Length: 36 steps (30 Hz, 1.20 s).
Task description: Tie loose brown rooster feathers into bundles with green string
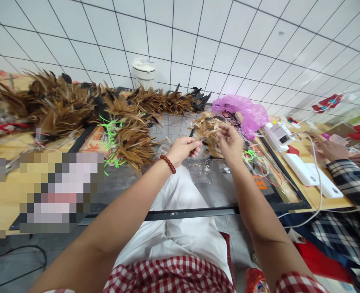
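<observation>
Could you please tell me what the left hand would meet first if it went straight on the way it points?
The left hand would probably meet the brown feather pile just beyond its fingertips first, though the depth there is unclear.

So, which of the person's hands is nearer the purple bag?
The right hand, close by the near left side of the purple bag; the left hand is farther left.

The feathers look rough, the plastic bag thin and glossy.
</observation>
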Tool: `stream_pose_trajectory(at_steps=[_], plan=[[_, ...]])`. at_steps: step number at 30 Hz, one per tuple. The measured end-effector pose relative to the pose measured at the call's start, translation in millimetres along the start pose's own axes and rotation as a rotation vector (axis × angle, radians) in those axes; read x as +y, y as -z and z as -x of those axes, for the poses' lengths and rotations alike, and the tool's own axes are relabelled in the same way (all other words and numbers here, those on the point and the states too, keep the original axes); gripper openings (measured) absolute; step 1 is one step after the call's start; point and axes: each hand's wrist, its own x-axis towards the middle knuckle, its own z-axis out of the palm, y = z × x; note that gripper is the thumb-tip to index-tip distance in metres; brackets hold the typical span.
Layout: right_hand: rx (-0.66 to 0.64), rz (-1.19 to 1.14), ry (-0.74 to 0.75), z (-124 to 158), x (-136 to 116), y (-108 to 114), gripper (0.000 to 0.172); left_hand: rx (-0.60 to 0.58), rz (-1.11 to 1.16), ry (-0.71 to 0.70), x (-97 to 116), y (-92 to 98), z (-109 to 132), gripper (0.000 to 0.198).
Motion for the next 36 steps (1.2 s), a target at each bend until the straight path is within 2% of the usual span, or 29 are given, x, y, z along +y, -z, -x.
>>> stream_pose_trajectory(at_steps=[1, 2, 4, 7, 9, 12, 16, 21, 23, 26, 29, 32, 36], plan=[[-0.009, -0.113, -0.119, -1.0, 1.8, -0.1, 0.026, -0.008, 0.035, -0.009, 0.2, -0.2, 0.1, 0.011], [-0.07, -0.236, -0.224, -1.2, 1.9, -0.4, 0.029, -0.018, 0.064, -0.012, 0.1, -0.4, 0.3, 0.011], [-0.289, -0.469, -0.374, 0.3, -2.8, -2.0, 0.034, -0.046, 0.104, -0.002, -1.1, -0.7, 0.7, 0.011], [-0.551, -0.696, -0.464, 5.7, -16.6, -5.5, 0.035, -0.131, 0.112, 0.065, -4.1, -1.0, 1.8, 0.013], [-0.599, -0.749, -0.484, 8.4, -23.8, -7.7, 0.036, -0.191, 0.106, 0.132, -5.2, -1.1, 2.7, 0.013], [-0.53, -0.734, -0.51, 8.9, -26.3, -9.6, 0.036, -0.23, 0.122, 0.193, -4.4, -1.4, 4.1, 0.012], [-0.41, -0.646, -0.559, 7.9, -20.7, -11.4, 0.037, -0.244, 0.097, 0.206, -3.9, -4.0, 4.4, 0.018], [-0.433, -0.588, -0.517, 11.7, -19.1, -17.1, 0.039, -0.091, -0.161, 0.077, -9.8, -12.7, 2.9, 0.021], [-0.431, -0.607, -0.492, 11.4, -19.5, -17.6, 0.037, -0.043, -0.174, 0.04, -10.4, -14.3, 2.8, 0.023], [-0.274, -0.603, -0.439, 6.2, -16.4, -12.9, 0.033, 0.03, -0.057, 0.019, -8.3, -12.1, 2.0, 0.022], [-0.145, -0.444, -0.386, 0.0, -8.7, -5.0, 0.029, 0.117, 0.107, 0.005, -5.5, -6.1, -0.3, 0.018], [-0.171, -0.272, -0.362, -0.7, -4.3, -2.5, 0.026, 0.118, 0.281, 0.015, -3.5, -1.4, -2.1, 0.012], [-0.384, -0.338, -0.354, 7.9, -13.0, -13.3, 0.031, 0.057, 0.522, 0.051, -1.5, -0.9, -1.4, 0.009]])
